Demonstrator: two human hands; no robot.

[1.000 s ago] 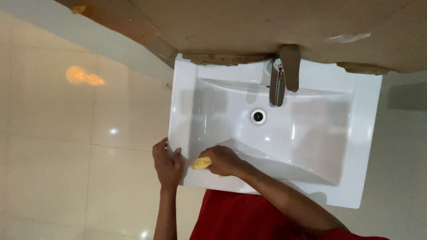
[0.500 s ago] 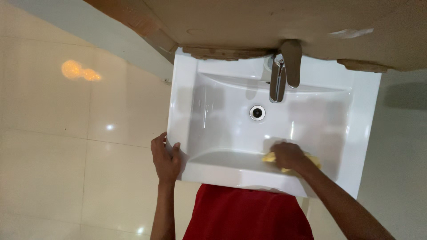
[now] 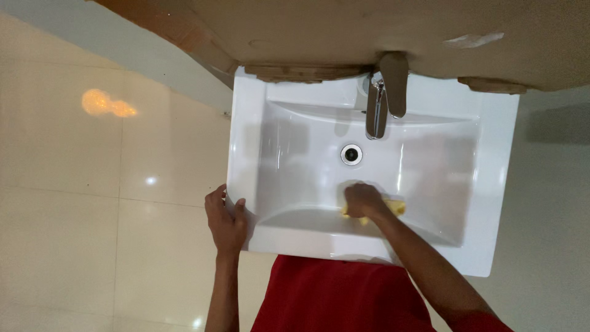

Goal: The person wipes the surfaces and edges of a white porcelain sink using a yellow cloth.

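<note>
A white ceramic washbasin (image 3: pixel 499 184) fills the middle and right of the frame, its rectangular bowl glossy and catching pale highlights; it looks heavy, rigid and slick, the kind of thing that chips if knocked and gives no purchase on its wet-looking inner walls, so its flat outer rim is the sensible place to take hold of it. Beige floor tiles (image 3: pixel 92 203) run down the left side of the frame with a bright orange reflection in the upper left, and a brown board or counter edge (image 3: pixel 344 31) crosses the top. A red shirt (image 3: pixel 332 295) shows at the bottom centre. A chrome tap (image 3: pixel 378 104) stands at the upper centre of the basin, above the round drain (image 3: pixel 351 154). The left hand (image 3: pixel 226 221) sits at the lower left corner of the basin, fingers curled over the rim and thumb on the top face, clamped firmly on the edge. The right hand (image 3: pixel 364 201) is down inside the bowl, just below the drain, closed over a small yellow cloth (image 3: pixel 393 206) and pressing it flat to the basin floor. The cloth appears soft, light and pliable, bunching under the palm with one end poking out to the right; it would be easiest gripped by gathering it into the fist.
</note>
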